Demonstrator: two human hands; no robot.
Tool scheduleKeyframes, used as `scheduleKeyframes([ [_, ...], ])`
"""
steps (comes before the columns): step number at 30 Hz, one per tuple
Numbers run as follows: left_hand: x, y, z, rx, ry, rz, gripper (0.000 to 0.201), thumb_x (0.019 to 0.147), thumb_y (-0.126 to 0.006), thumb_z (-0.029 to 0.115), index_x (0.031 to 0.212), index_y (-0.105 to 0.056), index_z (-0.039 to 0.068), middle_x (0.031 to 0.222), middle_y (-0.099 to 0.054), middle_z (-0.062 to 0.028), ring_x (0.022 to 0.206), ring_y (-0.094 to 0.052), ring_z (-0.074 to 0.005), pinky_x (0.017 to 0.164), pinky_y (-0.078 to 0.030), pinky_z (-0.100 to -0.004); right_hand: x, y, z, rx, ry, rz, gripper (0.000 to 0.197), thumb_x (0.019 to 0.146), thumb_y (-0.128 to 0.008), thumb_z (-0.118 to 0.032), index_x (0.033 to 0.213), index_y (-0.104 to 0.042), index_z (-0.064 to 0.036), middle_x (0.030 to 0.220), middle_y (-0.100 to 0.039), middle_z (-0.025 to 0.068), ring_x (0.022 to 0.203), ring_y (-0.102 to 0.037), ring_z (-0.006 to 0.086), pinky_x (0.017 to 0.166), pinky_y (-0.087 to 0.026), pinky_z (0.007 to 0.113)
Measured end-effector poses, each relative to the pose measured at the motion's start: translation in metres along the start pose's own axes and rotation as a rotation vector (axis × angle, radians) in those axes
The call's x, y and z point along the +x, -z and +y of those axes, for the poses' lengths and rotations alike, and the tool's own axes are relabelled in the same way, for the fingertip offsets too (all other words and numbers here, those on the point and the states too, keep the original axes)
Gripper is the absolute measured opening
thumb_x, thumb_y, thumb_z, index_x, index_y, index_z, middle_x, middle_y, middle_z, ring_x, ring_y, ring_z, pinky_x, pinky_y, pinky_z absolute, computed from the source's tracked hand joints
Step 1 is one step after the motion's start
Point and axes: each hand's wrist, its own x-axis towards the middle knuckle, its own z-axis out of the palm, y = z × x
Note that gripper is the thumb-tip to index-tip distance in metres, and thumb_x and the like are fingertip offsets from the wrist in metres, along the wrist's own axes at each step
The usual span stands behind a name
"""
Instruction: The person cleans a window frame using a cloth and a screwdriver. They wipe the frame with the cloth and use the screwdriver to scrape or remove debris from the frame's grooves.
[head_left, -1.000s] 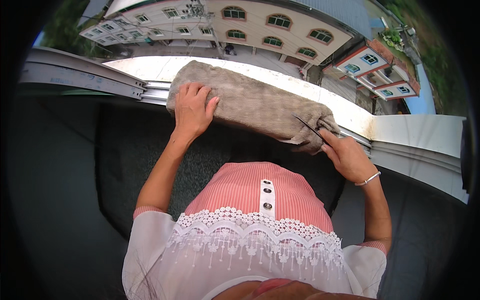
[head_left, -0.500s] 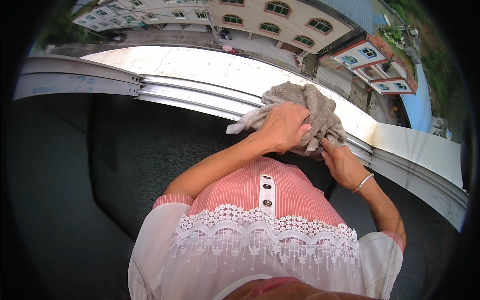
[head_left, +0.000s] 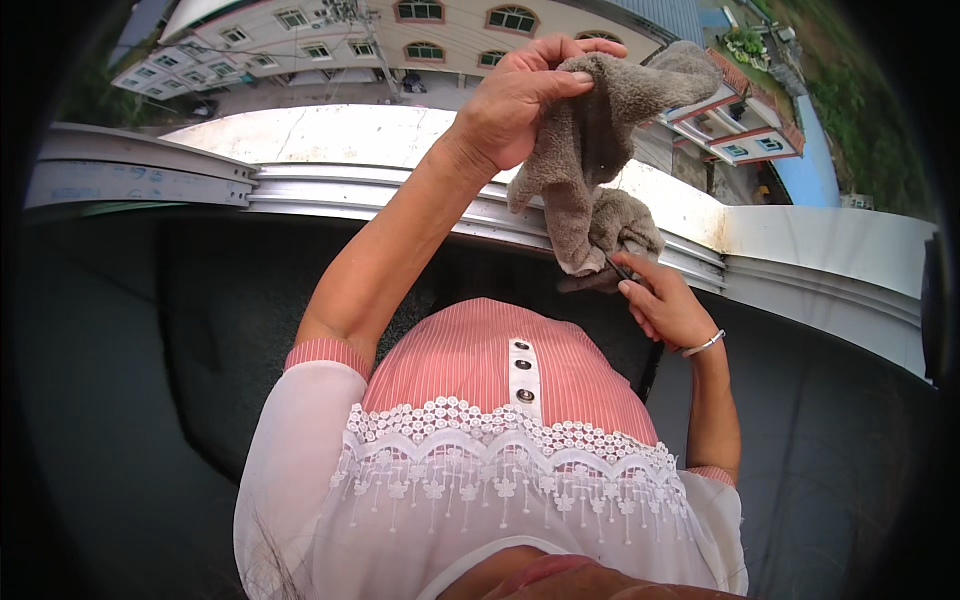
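Note:
A grey-brown terry cloth hangs bunched over the window track. My left hand is raised beyond the track, its thumb and fingers pinching the cloth's upper part. Lower down, the cloth's folds meet a thin dark stick-like tool, which my right hand grips. The tool's far end disappears in the cloth, so its kind does not show. Below my right hand is a silver-coloured bracelet on the wrist.
A white outer ledge runs beyond the metal track. Window frame parts stand at the left and right. Past the ledge, far below, lie a street and pale buildings with arched windows.
My left hand has lifted up and away from me, pulling the upper part of the cloth with it. My right hand has shifted slightly left, and the dark tool now shows more.

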Motion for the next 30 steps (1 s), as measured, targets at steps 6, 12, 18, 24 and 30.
scheduleKeyframes([
  [6,-0.051,0.061,0.067,0.09,-0.173,0.107,0.022,0.109,-0.052,0.012,0.128,-0.061,0.004,0.128,-0.069,-0.0093,0.122,-0.063,-0.0189,0.109,-0.048,-0.037,-0.007,0.047,-0.015,-0.714,0.324,0.342,0.028,0.1,-0.061,-0.016,0.124,-0.061,-0.0008,0.086,-0.067,0.029,0.088,-0.063,0.0501,0.077,-0.048,0.054],
  [12,-0.073,0.018,0.104,0.55,-0.229,0.412,0.019,0.108,-0.059,0.019,0.117,-0.063,0.003,0.111,-0.071,-0.0037,0.101,-0.066,-0.0113,0.094,-0.053,-0.0302,-0.036,0.074,-0.029,-0.705,0.29,0.5,0.033,0.1,-0.061,-0.013,0.129,-0.061,0.0026,0.078,-0.064,0.0273,0.067,-0.063,0.0389,0.067,-0.05,0.046],
  [18,-0.118,0.003,0.115,0.521,-0.13,0.44,0.024,0.108,-0.057,0.017,0.123,-0.062,-0.001,0.116,-0.072,-0.0086,0.105,-0.069,-0.0155,0.095,-0.057,-0.0334,0.0,0.029,-0.026,-0.047,0.267,0.084,0.024,0.101,-0.066,-0.017,0.12,-0.063,-0.0016,0.064,-0.047,-0.0042,0.048,-0.044,0.0042,0.043,-0.036,0.023],
  [24,-0.102,-0.045,0.087,0.383,-0.085,0.308,0.035,0.104,-0.063,0.016,0.134,-0.06,-0.002,0.137,-0.061,-0.0159,0.126,-0.062,-0.0236,0.107,-0.052,-0.0403,0.057,-0.052,-0.06,0.623,0.616,-0.02,0.032,0.092,-0.079,-0.015,0.102,-0.05,-0.0073,0.085,-0.065,0.0035,0.059,-0.059,0.0064,0.046,-0.047,0.02],
  [30,-0.091,-0.06,0.071,0.604,0.143,0.216,0.057,0.095,-0.07,0.025,0.143,-0.054,0.0,0.153,-0.045,-0.0191,0.148,-0.039,-0.0308,0.116,-0.04,-0.0469,0.057,-0.068,-0.073,0.926,0.647,-0.024,0.032,0.097,-0.071,-0.013,0.122,-0.057,0.0028,0.083,-0.068,0.0082,0.051,-0.059,0.0095,0.042,-0.049,0.022],
])
